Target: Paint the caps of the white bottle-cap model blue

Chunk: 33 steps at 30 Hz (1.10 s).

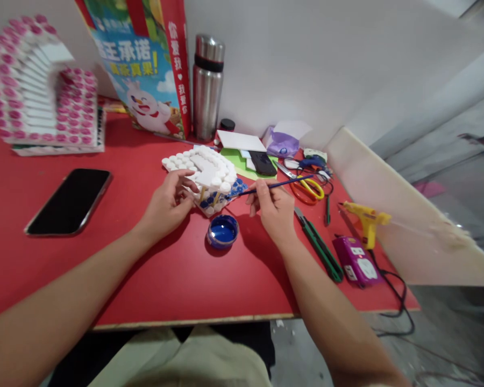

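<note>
My right hand pinches a thin blue paintbrush, its tip at the lower part of a small handmade model. White round pieces cover the model's top. Underneath are short yellowish posts and a base with blue and white round pieces. Bent round the model's left edge, my left hand steadies it with thumb and fingers; some fingertips are hidden. Just in front of the model stands a small open jar of blue paint.
Left: a phone and a pink-and-white model. Behind: a printed bag and a steel flask. Right: scissors, a green utility knife, a yellow glue gun and a purple box with a cable. A low panel borders the table.
</note>
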Available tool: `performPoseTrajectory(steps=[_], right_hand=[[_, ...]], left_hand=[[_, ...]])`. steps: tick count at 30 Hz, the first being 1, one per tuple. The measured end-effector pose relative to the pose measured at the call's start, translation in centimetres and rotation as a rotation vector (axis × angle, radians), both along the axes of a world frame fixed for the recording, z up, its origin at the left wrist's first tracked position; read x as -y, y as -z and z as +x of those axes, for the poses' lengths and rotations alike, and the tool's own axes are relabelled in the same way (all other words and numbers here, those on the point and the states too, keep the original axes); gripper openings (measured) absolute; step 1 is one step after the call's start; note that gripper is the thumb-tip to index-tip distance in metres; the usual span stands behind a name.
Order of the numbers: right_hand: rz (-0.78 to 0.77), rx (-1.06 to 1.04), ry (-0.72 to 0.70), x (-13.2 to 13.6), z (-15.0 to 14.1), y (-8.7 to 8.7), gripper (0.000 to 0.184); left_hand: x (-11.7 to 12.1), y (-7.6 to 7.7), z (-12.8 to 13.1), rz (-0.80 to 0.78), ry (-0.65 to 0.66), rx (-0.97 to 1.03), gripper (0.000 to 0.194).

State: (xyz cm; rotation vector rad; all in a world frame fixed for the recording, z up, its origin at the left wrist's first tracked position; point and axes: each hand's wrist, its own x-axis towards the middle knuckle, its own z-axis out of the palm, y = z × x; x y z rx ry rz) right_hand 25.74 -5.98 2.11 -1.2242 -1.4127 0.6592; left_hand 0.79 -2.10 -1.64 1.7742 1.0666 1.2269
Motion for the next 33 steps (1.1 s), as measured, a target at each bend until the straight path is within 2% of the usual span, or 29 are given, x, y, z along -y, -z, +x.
performPoseTrajectory(steps=[19, 33], right_hand=[[0.016, 0.01, -0.033, 0.08, -0.09, 0.34, 0.05], [0.043, 0.054, -0.044, 0.47, -0.42, -0.18, 0.046]], left_hand=[[0.05, -0.35, 0.07, -0.002, 0.018, -0.004, 0.047], [-0.05, -0.07, 0.02, -0.004, 0.011, -0.009, 0.048]])
